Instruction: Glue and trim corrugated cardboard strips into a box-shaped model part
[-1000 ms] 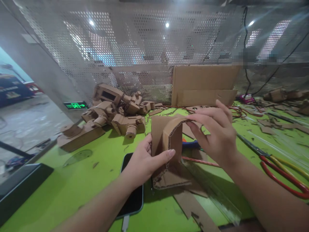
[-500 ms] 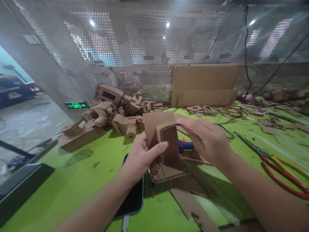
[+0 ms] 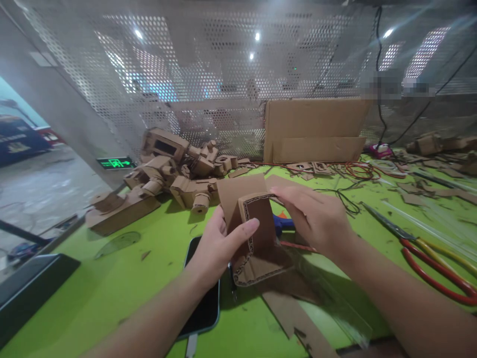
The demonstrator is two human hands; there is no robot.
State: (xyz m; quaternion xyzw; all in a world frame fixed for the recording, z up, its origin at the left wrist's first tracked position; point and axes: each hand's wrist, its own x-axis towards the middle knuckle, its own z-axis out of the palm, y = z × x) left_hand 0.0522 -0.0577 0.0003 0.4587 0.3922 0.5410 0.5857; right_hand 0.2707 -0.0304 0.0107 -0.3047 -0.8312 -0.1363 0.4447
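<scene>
A folded piece of cardboard (image 3: 261, 223), bent into a rough C shape with its corrugated edge facing me, is held above the green table. My left hand (image 3: 219, 248) grips its left side, thumb over the near edge and fingers behind. My right hand (image 3: 316, 214) pinches the end of its upper flap between thumb and fingers. A flat cardboard panel (image 3: 229, 191) rises behind the fold, and I cannot tell whether it is joined. Behind the right hand, a blue tool handle (image 3: 285, 224) is partly hidden. A pen (image 3: 232, 283) lies below the left hand.
A phone (image 3: 203, 308) with a white cable lies beneath my left forearm. Red-and-yellow-handled scissors (image 3: 413, 241) lie at right. Cardboard assemblies (image 3: 164, 174) crowd the back left. Cardboard strips (image 3: 283, 311) and a clear plastic sheet (image 3: 335, 298) lie in front.
The lower flap of the folded cardboard has tilted slightly, its far end a little lower. Both hands keep their grip. The whole view has shifted slightly.
</scene>
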